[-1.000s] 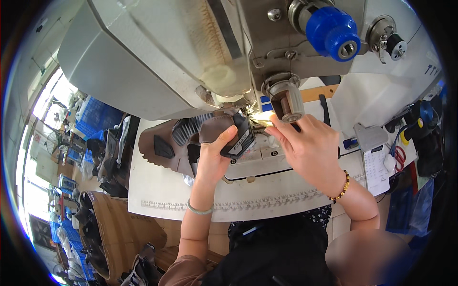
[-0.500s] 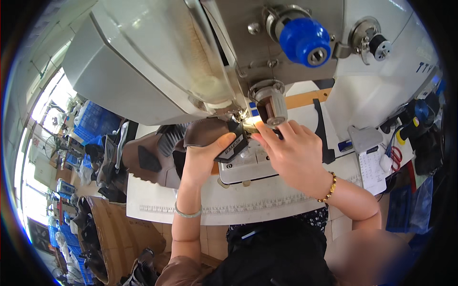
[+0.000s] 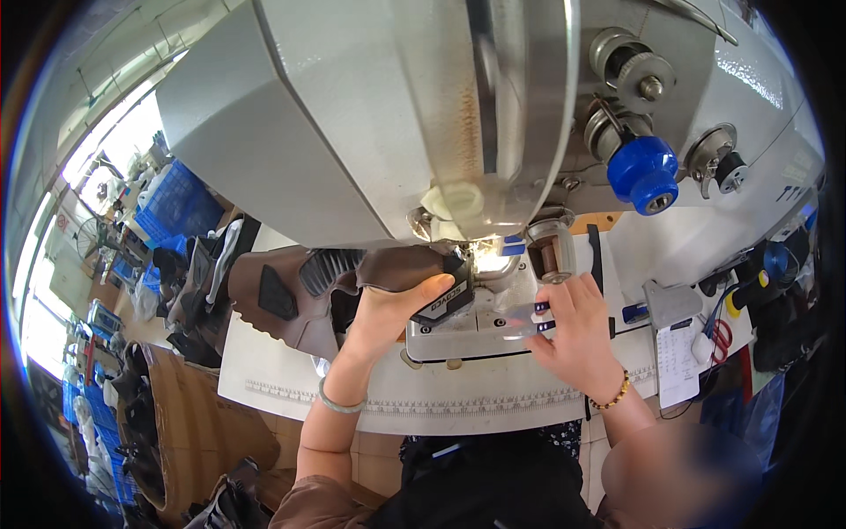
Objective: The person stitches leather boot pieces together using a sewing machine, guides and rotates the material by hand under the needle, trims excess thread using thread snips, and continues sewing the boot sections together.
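Note:
My left hand [image 3: 388, 322] is closed around the edge of a brown shoe upper [image 3: 315, 304], its thumb on a black tab [image 3: 441, 304] with pale lettering. The upper has dark patches and a jagged lower edge, and lies on the white table beside the sewing machine's metal bed plate. The machine's head hides the far edge. My right hand [image 3: 577, 339] grips thread snips [image 3: 526, 322] between thumb and fingers, their blades blurred and pointing left toward the tab. A bright lamp lights the needle area [image 3: 489, 256]; the needle itself cannot be made out.
The large white sewing machine head [image 3: 379, 132] overhangs the work, with a blue tension knob [image 3: 643, 176] at right. A bobbin winder-like spool holder [image 3: 551, 256] stands close to my right fingers. Red scissors [image 3: 721, 342] and a paper sheet [image 3: 677, 366] lie right. A cardboard box [image 3: 194, 432] stands left.
My right hand has drawn back from the needle area toward me, bringing the snips into view. My left hand keeps hold of the upper. The whole view has shifted.

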`<state>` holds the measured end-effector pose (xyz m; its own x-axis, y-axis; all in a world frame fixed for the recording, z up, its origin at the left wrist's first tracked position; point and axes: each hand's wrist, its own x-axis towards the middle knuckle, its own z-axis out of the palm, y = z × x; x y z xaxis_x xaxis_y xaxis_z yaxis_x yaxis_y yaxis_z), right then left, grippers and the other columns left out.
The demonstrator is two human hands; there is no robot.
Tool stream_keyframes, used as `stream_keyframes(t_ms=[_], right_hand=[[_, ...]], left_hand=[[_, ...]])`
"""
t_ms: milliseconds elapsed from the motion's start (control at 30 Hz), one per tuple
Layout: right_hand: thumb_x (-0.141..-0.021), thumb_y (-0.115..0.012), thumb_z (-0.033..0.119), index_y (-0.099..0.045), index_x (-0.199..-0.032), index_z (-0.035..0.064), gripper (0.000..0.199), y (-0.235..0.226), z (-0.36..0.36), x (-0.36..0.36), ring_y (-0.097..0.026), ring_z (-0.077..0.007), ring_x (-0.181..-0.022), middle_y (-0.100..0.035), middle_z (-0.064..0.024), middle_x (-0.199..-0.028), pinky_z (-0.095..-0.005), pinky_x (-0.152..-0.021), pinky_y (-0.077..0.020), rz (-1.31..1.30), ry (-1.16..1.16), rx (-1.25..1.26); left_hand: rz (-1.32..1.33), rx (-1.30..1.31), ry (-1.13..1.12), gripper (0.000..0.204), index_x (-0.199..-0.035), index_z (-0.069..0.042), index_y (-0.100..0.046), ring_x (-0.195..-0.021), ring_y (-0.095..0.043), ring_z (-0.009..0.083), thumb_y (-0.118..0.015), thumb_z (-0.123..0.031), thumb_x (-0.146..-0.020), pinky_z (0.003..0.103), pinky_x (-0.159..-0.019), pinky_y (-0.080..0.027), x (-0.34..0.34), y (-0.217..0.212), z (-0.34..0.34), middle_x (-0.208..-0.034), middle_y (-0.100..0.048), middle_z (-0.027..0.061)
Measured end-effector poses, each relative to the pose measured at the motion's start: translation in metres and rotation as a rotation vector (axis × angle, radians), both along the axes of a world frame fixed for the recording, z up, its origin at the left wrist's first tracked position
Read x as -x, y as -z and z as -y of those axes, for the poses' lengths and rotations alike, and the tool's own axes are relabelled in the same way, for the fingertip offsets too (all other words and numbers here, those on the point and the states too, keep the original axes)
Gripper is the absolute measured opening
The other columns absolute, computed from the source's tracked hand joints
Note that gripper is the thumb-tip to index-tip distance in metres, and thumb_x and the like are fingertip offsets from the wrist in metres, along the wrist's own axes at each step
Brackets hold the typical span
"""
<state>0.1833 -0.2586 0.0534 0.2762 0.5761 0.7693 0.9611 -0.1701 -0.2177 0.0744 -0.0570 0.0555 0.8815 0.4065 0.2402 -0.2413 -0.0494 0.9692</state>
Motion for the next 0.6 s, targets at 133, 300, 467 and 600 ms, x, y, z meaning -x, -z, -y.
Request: stream_keyframes(t_ms=[133, 300, 467, 600], right_hand=[[-0.065, -0.070, 0.005, -0.044, -0.073, 0.0083, 0.027, 0.020, -0.014, -0.009, -0.045, -0.0201, -0.053, -0.045, -0.0034, -0.066, -0.0279, -0.048, -0.0362, 0.064, -0.092, -0.066], [-0.064, -0.067, 0.007, -0.056, -0.099, 0.0095, 0.037, 0.019, -0.028, -0.013, -0.049, -0.0142, -0.055, -0.053, -0.0008, -0.080, -0.0246, -0.050, -0.0416, 0.205, -0.246, -0.123], [-0.065, -0.065, 0.007, -0.059, -0.110, 0.0148, 0.046, 0.019, -0.038, -0.015, -0.051, -0.0099, -0.057, -0.054, 0.0010, -0.089, -0.0213, -0.049, -0.0424, 0.322, -0.228, -0.134], [-0.065, -0.064, 0.007, -0.060, -0.108, 0.0146, 0.043, 0.026, -0.040, -0.016, -0.050, -0.0105, -0.057, -0.054, 0.0010, -0.087, -0.0207, -0.048, -0.0420, 0.283, -0.245, -0.153]], left_hand=[[0.035, -0.015, -0.049, 0.018, -0.093, 0.000, -0.061, -0.079, -0.052, 0.0066, -0.068, -0.007, -0.079, 0.021, -0.070, -0.043, 0.000, 0.002, 0.004, -0.086, -0.060, 0.0000], [0.050, 0.123, -0.039, 0.020, -0.094, 0.000, -0.060, -0.080, -0.052, 0.0067, -0.069, -0.008, -0.079, 0.021, -0.071, -0.043, -0.005, 0.004, 0.005, -0.088, -0.060, 0.0004], [0.082, 0.082, -0.094, 0.017, -0.095, 0.001, -0.059, -0.079, -0.055, 0.0084, -0.065, -0.004, -0.079, 0.022, -0.069, -0.045, -0.004, 0.005, 0.012, -0.088, -0.061, 0.0027], [0.074, 0.145, -0.071, 0.016, -0.092, 0.000, -0.060, -0.079, -0.052, 0.0064, -0.067, -0.007, -0.079, 0.021, -0.069, -0.042, -0.004, 0.005, 0.011, -0.086, -0.060, 0.0000]])
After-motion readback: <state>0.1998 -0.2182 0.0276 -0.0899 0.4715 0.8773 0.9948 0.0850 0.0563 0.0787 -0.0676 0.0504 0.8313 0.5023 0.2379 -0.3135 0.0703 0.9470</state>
